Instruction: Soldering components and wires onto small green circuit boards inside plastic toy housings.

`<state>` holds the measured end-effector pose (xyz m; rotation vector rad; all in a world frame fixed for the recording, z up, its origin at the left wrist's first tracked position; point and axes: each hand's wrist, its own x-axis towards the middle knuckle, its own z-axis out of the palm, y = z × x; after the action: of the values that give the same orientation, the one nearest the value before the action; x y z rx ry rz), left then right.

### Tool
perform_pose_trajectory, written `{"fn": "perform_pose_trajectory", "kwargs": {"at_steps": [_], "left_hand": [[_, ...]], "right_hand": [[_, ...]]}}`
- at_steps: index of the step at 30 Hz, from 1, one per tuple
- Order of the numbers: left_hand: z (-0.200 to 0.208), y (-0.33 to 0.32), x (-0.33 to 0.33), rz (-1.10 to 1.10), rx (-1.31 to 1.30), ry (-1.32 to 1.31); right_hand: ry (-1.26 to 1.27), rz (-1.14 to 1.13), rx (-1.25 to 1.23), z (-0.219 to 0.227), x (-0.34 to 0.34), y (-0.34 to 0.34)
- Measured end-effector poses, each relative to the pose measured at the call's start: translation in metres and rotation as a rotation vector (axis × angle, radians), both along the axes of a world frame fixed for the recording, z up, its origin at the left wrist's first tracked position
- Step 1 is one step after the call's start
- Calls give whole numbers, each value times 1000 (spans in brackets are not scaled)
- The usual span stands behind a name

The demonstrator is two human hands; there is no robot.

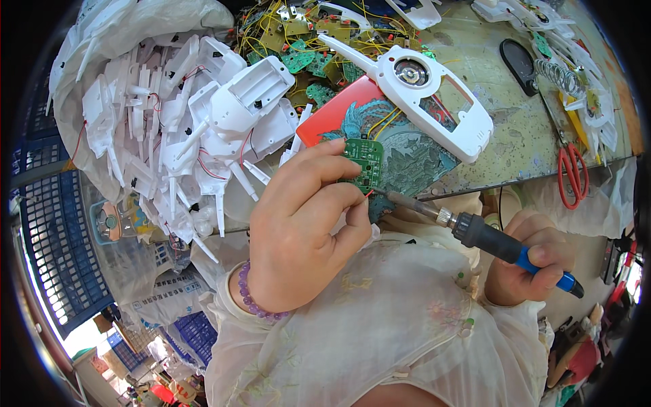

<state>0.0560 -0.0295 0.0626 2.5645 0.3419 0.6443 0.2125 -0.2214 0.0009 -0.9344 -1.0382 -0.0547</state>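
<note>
A small green circuit board (367,161) is pinched in the fingers of my left hand (298,217), which wears a purple bead bracelet. By the board's lower edge, between the fingers and the iron's tip, a short red wire end (369,192) shows. My right hand (532,261) is wrapped round a soldering iron (485,236) with a black and blue handle. Its metal tip points left and reaches the board's lower corner; whether they touch I cannot tell. Yellow wires (385,123) run from the board's top toward a white plastic housing (434,95) with a round speaker, lying on a red and teal picture sheet (336,112).
White plastic shells (169,122) are heaped at the left in a clear bag (81,61). Behind lie several circuit boards with yellow wires (298,57). At the right are red-handled scissors (573,176), a coiled wire (559,76) and more white parts. The table's front edge (488,184) runs close by.
</note>
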Motion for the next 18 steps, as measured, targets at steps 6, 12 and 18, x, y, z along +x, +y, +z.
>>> {"fn": "perform_pose_trajectory", "kwargs": {"at_steps": [6,12,18], "left_hand": [[-1,0,0,3,4,-7],[-1,0,0,-2,5,-6],[-2,1,-1,-11,1,-3]], "right_hand": [[-26,11,-60,2,-2,-1],[-9,-7,-41,1,-5,-1],[0,-5,-27,-1,-5,-1]]}}
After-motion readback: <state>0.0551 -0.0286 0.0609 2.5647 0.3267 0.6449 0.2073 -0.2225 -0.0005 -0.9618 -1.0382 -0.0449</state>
